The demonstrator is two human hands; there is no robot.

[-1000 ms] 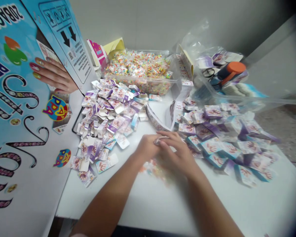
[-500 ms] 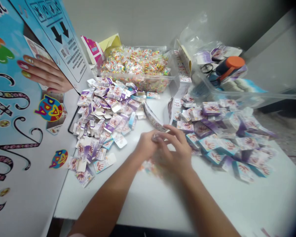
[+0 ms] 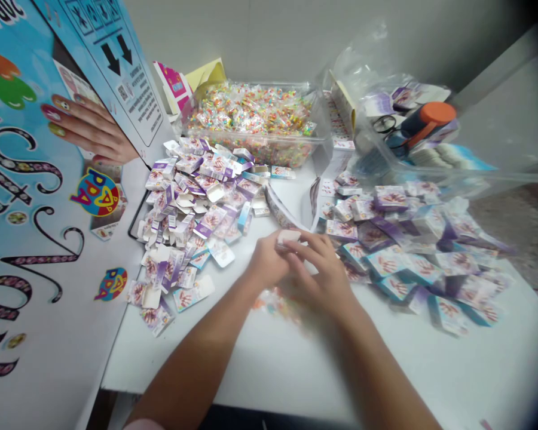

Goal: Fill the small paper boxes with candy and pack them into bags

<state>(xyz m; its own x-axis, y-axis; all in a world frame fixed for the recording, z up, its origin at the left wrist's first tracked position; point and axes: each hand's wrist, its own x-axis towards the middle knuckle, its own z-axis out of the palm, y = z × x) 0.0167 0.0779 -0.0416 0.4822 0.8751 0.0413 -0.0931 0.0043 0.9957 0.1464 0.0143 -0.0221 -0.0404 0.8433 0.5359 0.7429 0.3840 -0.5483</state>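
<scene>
A heap of flat, unfolded cartons (image 3: 197,209) lies left on the desk (image 3: 269,364); mid-desk, left hand (image 3: 269,263) and right hand (image 3: 323,275) pinch one small white carton (image 3: 289,236) between their fingers — assembled boxes (image 3: 412,245) pile rightward, so plenty remains, I judge.

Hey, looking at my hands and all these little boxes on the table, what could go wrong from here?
1. Both hands, left hand and right hand, pinch one small box; its thin flap could crease.
2. The colourful packets under your wrists might get swept toward the table edge.
3. The flat boxes pile and the filled boxes pile lie close on either side; a forearm could mix them.
</scene>
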